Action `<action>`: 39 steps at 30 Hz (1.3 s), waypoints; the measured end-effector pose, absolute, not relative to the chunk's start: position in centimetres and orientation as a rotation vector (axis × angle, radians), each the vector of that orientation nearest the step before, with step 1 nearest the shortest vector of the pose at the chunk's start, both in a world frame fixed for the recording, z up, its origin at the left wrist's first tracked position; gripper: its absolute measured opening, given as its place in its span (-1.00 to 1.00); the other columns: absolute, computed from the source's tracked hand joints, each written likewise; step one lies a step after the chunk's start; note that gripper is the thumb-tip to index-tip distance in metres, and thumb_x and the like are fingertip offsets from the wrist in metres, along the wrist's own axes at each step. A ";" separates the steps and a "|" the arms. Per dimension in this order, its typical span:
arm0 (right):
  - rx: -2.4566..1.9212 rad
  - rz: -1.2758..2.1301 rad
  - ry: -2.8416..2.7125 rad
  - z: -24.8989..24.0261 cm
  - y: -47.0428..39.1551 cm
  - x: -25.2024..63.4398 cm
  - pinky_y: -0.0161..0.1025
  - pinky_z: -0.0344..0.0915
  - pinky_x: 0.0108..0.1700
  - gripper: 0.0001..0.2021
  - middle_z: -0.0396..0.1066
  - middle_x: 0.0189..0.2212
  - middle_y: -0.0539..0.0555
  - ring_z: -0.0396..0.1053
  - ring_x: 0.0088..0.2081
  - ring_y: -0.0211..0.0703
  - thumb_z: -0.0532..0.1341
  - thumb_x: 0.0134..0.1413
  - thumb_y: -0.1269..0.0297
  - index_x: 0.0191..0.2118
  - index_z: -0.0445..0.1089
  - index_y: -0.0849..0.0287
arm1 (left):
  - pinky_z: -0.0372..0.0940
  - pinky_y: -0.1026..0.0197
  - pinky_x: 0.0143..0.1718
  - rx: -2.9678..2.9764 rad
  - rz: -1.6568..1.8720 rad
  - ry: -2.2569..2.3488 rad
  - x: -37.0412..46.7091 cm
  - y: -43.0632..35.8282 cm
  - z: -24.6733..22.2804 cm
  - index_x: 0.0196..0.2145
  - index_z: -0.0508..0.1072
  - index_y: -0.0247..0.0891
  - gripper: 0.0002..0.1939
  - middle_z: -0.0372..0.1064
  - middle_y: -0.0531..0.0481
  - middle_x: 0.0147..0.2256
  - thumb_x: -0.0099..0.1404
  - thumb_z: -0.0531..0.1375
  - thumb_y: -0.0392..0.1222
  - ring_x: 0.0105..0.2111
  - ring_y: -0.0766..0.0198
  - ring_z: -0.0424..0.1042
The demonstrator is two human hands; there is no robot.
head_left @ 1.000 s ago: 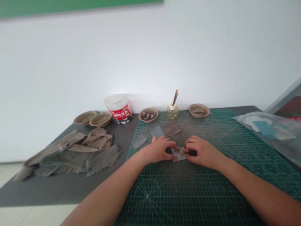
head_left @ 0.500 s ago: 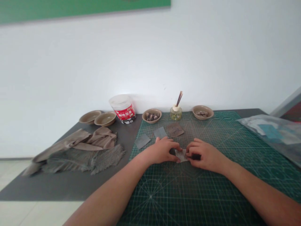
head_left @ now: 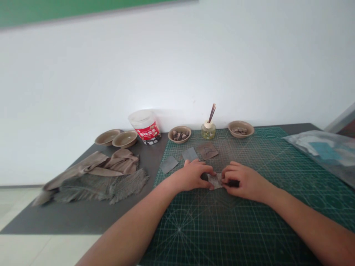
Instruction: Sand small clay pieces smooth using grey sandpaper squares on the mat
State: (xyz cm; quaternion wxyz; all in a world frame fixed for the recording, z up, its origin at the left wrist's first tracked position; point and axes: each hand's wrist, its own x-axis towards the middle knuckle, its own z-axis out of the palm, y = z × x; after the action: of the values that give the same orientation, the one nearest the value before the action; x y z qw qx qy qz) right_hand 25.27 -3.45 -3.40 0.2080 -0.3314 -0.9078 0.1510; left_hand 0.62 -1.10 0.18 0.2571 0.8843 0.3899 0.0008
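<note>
A small grey-brown sheet (head_left: 214, 180), like paper or sandpaper, lies low over the green cutting mat (head_left: 205, 236) between my hands. My left hand (head_left: 191, 176) has thumb and forefinger on its left side, with the other fingers stretched toward the mat. At the sheet's right edge, my right hand (head_left: 244, 181) is closed, fingertips and thumb pinching it. Whether anything else sits under those fingers is hidden. Just beyond my left hand are two grey square sheets, one (head_left: 169, 164) to the left and another (head_left: 190, 153) nearer. A brown square sheet (head_left: 208, 151) with a dark marking lies beside them.
Along the wall stand two tan bowls (head_left: 124, 139), a red-labelled plastic tub (head_left: 145, 125), a bowl of stone-like pieces (head_left: 179, 134), a reed diffuser (head_left: 208, 130) and another bowl (head_left: 241, 129) of small pieces. Crumpled cloths (head_left: 97, 181) lie left, a clear plastic bag (head_left: 324, 151) right.
The view has shifted slightly. My hands keep nearly the same hold on the small sheet, with only a slight shift of the fingers.
</note>
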 end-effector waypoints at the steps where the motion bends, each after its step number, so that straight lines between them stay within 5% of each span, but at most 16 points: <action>1: -0.920 0.422 -2.518 -3.4 -3.5 25.3 -0.10 0.22 -0.04 -0.91 0.49 -0.29 0.01 0.36 -0.25 -0.12 0.30 0.11 0.40 -0.38 0.39 0.11 | 0.05 -0.12 0.05 2.393 -0.003 1.060 0.6 -1.1 0.2 -0.04 0.51 -0.01 -0.61 0.46 -0.03 -0.08 0.21 0.33 0.10 0.08 -0.09 0.28; 32: -0.881 0.490 -2.537 -3.4 -4.0 24.4 -0.11 0.21 0.02 -0.93 0.50 -0.22 0.01 0.37 -0.21 -0.15 0.31 0.12 0.40 -0.34 0.42 0.13 | 0.08 -0.07 0.00 2.444 -0.002 1.055 0.6 -1.0 -0.1 -0.02 0.50 -0.01 -0.59 0.46 -0.01 -0.09 0.21 0.33 0.13 0.05 -0.08 0.29; 39: -0.879 0.444 -2.528 -3.7 -4.0 23.7 -0.15 0.23 -0.10 -0.92 0.48 -0.26 0.03 0.32 -0.23 -0.13 0.33 0.09 0.41 -0.36 0.43 0.13 | 0.09 -0.09 0.00 2.462 -0.014 1.051 0.4 -1.0 0.1 -0.05 0.53 0.00 -0.75 0.47 -0.03 -0.09 0.43 0.09 -0.14 0.05 -0.03 0.29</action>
State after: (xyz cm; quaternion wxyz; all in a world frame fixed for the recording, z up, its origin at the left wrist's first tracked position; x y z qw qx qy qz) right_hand 23.65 -4.05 -3.71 0.2128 -0.3166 -0.9105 0.1598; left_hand 0.37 -0.98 0.06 0.2304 0.8949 0.3821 -0.0050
